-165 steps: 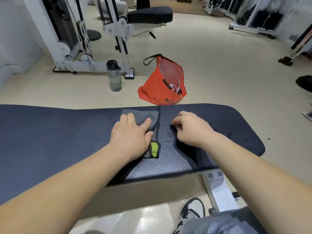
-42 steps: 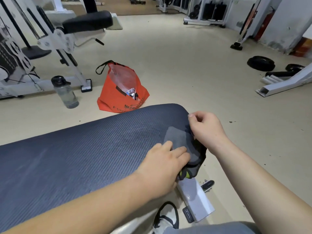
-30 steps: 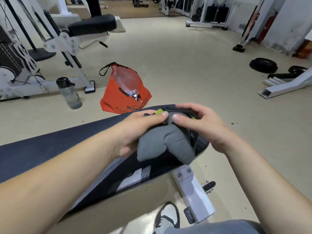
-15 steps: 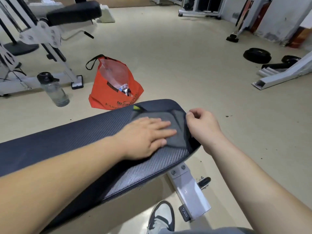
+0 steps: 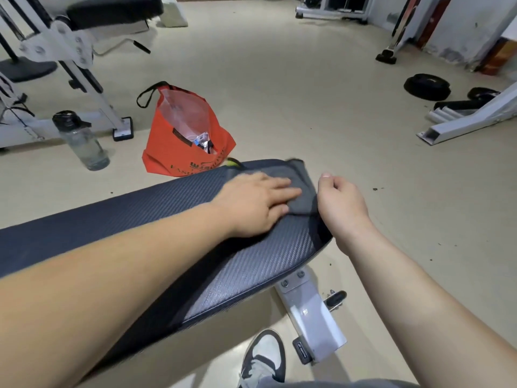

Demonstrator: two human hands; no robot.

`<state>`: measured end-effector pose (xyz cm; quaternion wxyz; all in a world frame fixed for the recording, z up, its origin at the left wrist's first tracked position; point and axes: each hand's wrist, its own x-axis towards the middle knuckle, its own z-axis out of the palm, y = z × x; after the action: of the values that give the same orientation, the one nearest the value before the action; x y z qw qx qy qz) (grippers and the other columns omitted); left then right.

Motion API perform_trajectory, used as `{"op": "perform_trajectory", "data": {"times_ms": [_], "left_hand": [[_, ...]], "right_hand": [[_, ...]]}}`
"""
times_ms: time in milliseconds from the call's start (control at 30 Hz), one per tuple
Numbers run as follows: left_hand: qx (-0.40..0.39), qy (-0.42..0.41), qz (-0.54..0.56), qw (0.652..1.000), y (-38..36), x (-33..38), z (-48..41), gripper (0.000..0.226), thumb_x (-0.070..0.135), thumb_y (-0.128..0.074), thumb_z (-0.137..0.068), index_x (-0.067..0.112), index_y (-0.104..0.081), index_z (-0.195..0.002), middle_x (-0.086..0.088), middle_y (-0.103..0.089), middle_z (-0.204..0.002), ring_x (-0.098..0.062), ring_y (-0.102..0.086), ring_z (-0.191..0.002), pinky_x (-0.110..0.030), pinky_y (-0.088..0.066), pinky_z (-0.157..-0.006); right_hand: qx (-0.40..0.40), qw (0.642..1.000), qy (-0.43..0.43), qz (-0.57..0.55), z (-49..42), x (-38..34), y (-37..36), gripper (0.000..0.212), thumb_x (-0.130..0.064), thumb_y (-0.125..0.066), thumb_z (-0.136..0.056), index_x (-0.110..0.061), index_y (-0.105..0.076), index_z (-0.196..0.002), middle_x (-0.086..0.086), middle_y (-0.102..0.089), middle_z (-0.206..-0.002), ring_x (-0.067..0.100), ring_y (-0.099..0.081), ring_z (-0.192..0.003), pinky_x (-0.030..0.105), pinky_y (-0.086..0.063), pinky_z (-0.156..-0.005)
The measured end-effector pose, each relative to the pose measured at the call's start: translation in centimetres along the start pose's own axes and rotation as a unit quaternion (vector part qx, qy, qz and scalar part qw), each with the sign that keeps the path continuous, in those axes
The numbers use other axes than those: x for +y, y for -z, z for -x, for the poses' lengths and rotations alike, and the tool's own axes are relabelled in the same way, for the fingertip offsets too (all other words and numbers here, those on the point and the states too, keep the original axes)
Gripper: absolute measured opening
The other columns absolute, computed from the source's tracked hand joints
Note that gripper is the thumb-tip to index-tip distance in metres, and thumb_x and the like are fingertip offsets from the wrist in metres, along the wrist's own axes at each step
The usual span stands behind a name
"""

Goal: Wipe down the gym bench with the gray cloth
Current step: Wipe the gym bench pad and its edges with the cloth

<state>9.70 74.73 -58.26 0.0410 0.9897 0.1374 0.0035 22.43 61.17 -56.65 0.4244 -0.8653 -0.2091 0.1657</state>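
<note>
The dark ribbed gym bench (image 5: 140, 217) runs from the left edge to a rounded right end at centre. The gray cloth (image 5: 300, 186), with a small yellow-green tag at its far edge, lies spread flat on that right end. My left hand (image 5: 251, 204) presses palm-down on the cloth, fingers pointing right. My right hand (image 5: 342, 205) is at the bench's right rim with fingers curled at the cloth's right edge; whether it pinches the cloth is hidden.
An orange bag (image 5: 184, 135) and a water bottle (image 5: 81, 141) stand on the floor beyond the bench. A white weight machine (image 5: 70, 49) is far left. Weight plates (image 5: 426, 85) lie far right. The bench's white leg (image 5: 310, 312) and my shoe (image 5: 264, 357) are below.
The cloth went from the bench middle to its right end, was lifted and bunched in both hands, then laid flat. Over the last half second my left hand slid slightly right on it.
</note>
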Motion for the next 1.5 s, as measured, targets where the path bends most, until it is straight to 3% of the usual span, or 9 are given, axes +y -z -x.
{"op": "perform_trajectory", "data": {"times_ms": [133, 267, 367, 533, 633, 833, 1067, 1300, 1500], "left_hand": [[0.050, 0.158, 0.034, 0.986, -1.0, 1.9, -1.3, 0.047, 0.051, -0.038, -0.102, 0.047, -0.046, -0.148, 0.013, -0.043, -0.161, -0.028, -0.043, -0.136, -0.043, -0.034, -0.110], [0.075, -0.002, 0.064, 0.995, -1.2, 7.6, 3.3, 0.038, 0.043, -0.042, -0.099, 0.046, -0.059, -0.133, 0.018, -0.056, -0.145, -0.026, -0.052, -0.116, -0.040, -0.036, -0.088], [0.064, -0.114, 0.053, 0.990, -1.2, 5.7, 5.6, 0.044, 0.047, -0.038, -0.101, 0.046, -0.054, -0.142, 0.016, -0.055, -0.150, -0.020, -0.054, -0.123, -0.042, -0.045, -0.095], [0.039, 0.119, 0.025, 0.992, -0.7, -2.4, 2.6, 0.048, 0.049, -0.034, -0.103, 0.046, -0.045, -0.150, 0.012, -0.041, -0.163, -0.024, -0.045, -0.142, -0.041, -0.037, -0.115], [0.065, 0.193, 0.035, 0.978, -1.0, -0.9, 4.3, 0.048, 0.044, -0.038, -0.102, 0.046, -0.044, -0.150, 0.011, -0.039, -0.164, -0.027, -0.042, -0.142, -0.041, -0.034, -0.113], [0.030, -0.032, 0.077, 0.996, -0.4, -0.2, 14.7, 0.047, 0.042, -0.036, -0.104, 0.046, -0.045, -0.150, 0.018, -0.041, -0.162, -0.015, -0.042, -0.143, -0.038, -0.036, -0.116], [0.069, 0.279, 0.071, 0.955, -0.7, -5.0, 16.7, 0.049, 0.043, -0.037, -0.104, 0.048, -0.039, -0.153, 0.015, -0.035, -0.165, -0.020, -0.036, -0.148, -0.039, -0.028, -0.119], [0.017, 0.040, 0.115, 0.992, 0.8, -6.9, 21.3, 0.051, 0.051, -0.032, -0.100, 0.047, -0.048, -0.148, 0.027, -0.045, -0.156, -0.007, -0.047, -0.138, -0.033, -0.037, -0.112], [0.107, 0.296, 0.060, 0.947, -0.4, -5.7, 18.2, 0.049, 0.048, -0.039, -0.095, 0.046, -0.055, -0.141, 0.015, -0.053, -0.154, -0.021, -0.053, -0.131, -0.042, -0.041, -0.102]], "right_hand": [[-0.004, 1.000, -0.001, -0.015, -0.1, 0.3, 0.2, 0.044, -0.038, -0.035, -0.107, -0.022, -0.040, -0.066, -0.002, -0.045, -0.072, 0.024, -0.043, -0.075, 0.035, -0.033, -0.070], [0.012, 1.000, 0.024, 0.003, -0.2, -0.2, -0.3, 0.042, -0.046, -0.036, -0.100, -0.022, -0.044, -0.065, 0.004, -0.051, -0.085, 0.026, -0.048, -0.081, 0.036, -0.043, -0.074], [0.015, 0.998, 0.059, 0.025, 0.1, -0.4, -0.5, 0.044, -0.038, -0.039, -0.103, -0.018, -0.044, -0.064, 0.002, -0.050, -0.076, 0.028, -0.047, -0.076, 0.036, -0.035, -0.063], [-0.025, 0.997, 0.068, 0.023, 0.8, -0.8, -0.9, 0.029, -0.037, -0.047, -0.098, -0.020, -0.067, -0.088, -0.004, -0.064, -0.078, 0.028, -0.065, -0.083, 0.036, -0.052, -0.079], [-0.029, 0.994, 0.094, 0.041, 1.6, -2.2, -1.4, 0.027, -0.035, -0.052, -0.098, -0.020, -0.073, -0.105, 0.003, -0.074, -0.106, 0.029, -0.067, -0.103, 0.037, -0.053, -0.092], [-0.099, 0.971, 0.203, 0.081, 4.1, -5.3, -4.5, 0.022, -0.032, -0.055, -0.098, -0.022, -0.074, -0.105, 0.002, -0.073, -0.099, 0.025, -0.069, -0.097, 0.031, -0.050, -0.091], [-0.184, 0.930, 0.279, 0.149, 7.3, -7.5, -6.8, 0.022, -0.029, -0.056, -0.100, -0.023, -0.076, -0.107, -0.005, -0.074, -0.113, 0.015, -0.064, -0.109, 0.025, -0.043, -0.088], [-0.211, 0.918, 0.294, 0.159, 8.2, -8.3, -7.7, 0.022, -0.026, -0.057, -0.101, -0.022, -0.076, -0.110, -0.008, -0.075, -0.110, 0.011, -0.064, -0.104, 0.024, -0.043, -0.087], [-0.211, 0.919, 0.290, 0.161, 8.0, -8.2, -7.3, 0.022, -0.026, -0.057, -0.102, -0.020, -0.076, -0.113, -0.010, -0.071, -0.107, 0.007, -0.061, -0.099, 0.022, -0.041, -0.086]]}}
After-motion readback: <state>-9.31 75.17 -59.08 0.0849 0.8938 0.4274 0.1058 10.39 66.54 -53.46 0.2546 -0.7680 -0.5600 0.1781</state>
